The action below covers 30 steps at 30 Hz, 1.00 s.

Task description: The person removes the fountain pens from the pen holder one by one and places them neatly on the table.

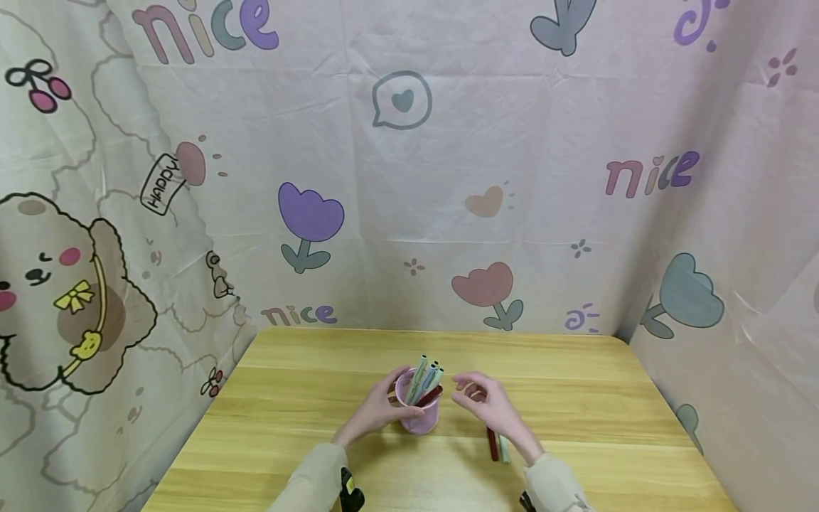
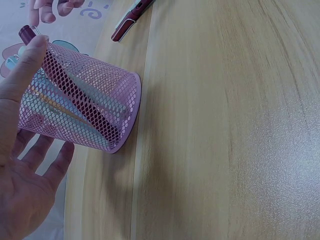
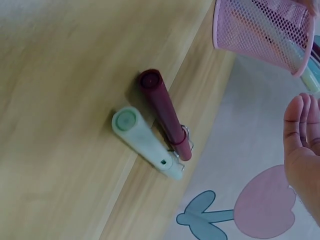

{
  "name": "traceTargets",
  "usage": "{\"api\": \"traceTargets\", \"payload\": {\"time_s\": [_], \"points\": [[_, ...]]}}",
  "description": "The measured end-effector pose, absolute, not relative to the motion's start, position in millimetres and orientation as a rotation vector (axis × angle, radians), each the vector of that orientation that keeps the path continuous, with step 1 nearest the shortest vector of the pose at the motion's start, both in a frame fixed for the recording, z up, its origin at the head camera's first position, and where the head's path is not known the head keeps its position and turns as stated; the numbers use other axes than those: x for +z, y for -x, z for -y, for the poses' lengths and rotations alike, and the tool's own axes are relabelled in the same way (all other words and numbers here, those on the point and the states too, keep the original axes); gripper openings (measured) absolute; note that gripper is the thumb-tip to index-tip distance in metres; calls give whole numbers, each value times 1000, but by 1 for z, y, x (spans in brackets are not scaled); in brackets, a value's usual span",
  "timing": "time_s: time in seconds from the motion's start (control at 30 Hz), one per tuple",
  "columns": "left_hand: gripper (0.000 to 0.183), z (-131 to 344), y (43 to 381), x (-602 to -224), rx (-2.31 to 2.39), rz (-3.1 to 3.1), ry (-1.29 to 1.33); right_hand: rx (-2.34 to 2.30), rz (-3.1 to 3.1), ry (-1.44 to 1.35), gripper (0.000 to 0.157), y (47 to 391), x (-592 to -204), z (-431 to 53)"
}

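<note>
Grips pen-loaded cup (image 1: 419, 424) in left hand (image 1: 377, 409), nothing in loose right hand (image 1: 491, 402); leaves two pens (image 3: 166, 114) short of worktop's back edge (image 1: 544, 340).

Metal-looking mesh cup (image 2: 82, 95), smooth plastic-looking pens (image 3: 165, 111), wood-grain tabletop (image 2: 215, 125)

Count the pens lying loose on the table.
2: a dark red pen and a pale green pen, side by side; in the head view, right of the pink mesh cup.
</note>
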State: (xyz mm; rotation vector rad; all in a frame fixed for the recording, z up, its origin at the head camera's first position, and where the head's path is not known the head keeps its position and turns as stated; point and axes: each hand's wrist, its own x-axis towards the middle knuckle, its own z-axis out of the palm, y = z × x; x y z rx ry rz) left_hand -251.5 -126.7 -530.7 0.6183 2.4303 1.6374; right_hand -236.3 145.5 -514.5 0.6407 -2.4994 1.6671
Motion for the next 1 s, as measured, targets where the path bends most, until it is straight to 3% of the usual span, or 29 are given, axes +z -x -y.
{"api": "traceTargets", "payload": {"time_s": [1.0], "points": [[96,127,252,-531,1635,-2426,-646,1550,2571,-735,28,237,-512,-122]]}}
